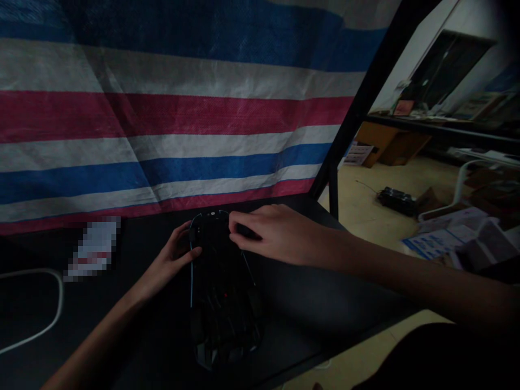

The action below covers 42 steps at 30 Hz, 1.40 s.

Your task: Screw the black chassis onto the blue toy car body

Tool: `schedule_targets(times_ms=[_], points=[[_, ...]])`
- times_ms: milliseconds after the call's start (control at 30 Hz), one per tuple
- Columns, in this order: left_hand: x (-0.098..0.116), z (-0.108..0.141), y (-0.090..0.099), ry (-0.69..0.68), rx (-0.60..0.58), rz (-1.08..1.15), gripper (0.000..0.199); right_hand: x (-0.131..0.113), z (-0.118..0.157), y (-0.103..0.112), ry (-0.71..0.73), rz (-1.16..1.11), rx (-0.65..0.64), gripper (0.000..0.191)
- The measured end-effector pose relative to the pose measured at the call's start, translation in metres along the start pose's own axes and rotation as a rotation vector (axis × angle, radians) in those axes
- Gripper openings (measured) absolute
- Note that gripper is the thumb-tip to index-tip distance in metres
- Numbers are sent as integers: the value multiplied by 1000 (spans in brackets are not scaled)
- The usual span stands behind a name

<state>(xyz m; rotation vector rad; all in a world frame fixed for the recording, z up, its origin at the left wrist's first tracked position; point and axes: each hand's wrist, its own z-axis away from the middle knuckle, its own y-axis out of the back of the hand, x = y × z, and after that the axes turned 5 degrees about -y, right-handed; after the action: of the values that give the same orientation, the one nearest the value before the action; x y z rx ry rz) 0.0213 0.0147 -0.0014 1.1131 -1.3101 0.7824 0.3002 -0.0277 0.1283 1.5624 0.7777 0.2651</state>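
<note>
A dark toy car with thin blue edges [221, 292] lies on the black table, its far end between my hands. My left hand [176, 253] grips the far left side of the car, with the thumb on top and the fingers at its edge. At the far right corner of the car, my right hand [260, 233] is closed, fingers bent around a small dark part that is hard to make out. A tiny red spot shows near the middle of the car.
The black table [317, 292] meets a striped sheet [170, 114] at the back. A pixelated packet [95, 246] and a white cable [60, 303] lie on the left. A black frame post [357, 108] stands right; boxes and papers [450, 238] are on the floor beyond.
</note>
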Motion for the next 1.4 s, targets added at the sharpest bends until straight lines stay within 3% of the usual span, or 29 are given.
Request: schedule_targets(times_ms=[167,300,400,500,600,800,900,1133,1267,1333,1400], points=[[2,1,-1,8,0,0,76,-5,-2,0,46,21,-16,28],[4,1,-3,16,19,-8,76,-4,-3,-2,-28,102,0,21],[4,1,-3,19,19,-14,76,-1,-4,-2,7,63,11,16],[3,0,-2,22,13,2,76,-1,-2,-1,39,3,41,27],[5,1,-3,21,15,15,75,-2,-1,-1,-24,23,13,15],[10,3,-6,41,30,37,75,-1,-1,2,-6,-27,-10,24],[9,4,-6,32,25,16,74,-1,-2,3,-24,29,1,15],[10,3,-5,15,12,-7,74,0,-2,-1,9,80,41,23],[10,3,-5,1,15,-50,71,2,-3,-1,-53,190,39,22],[9,3,-4,3,15,-38,72,2,-3,0,-36,157,31,18],[8,2,-4,1,5,-18,72,1,-3,0,-3,93,36,26]])
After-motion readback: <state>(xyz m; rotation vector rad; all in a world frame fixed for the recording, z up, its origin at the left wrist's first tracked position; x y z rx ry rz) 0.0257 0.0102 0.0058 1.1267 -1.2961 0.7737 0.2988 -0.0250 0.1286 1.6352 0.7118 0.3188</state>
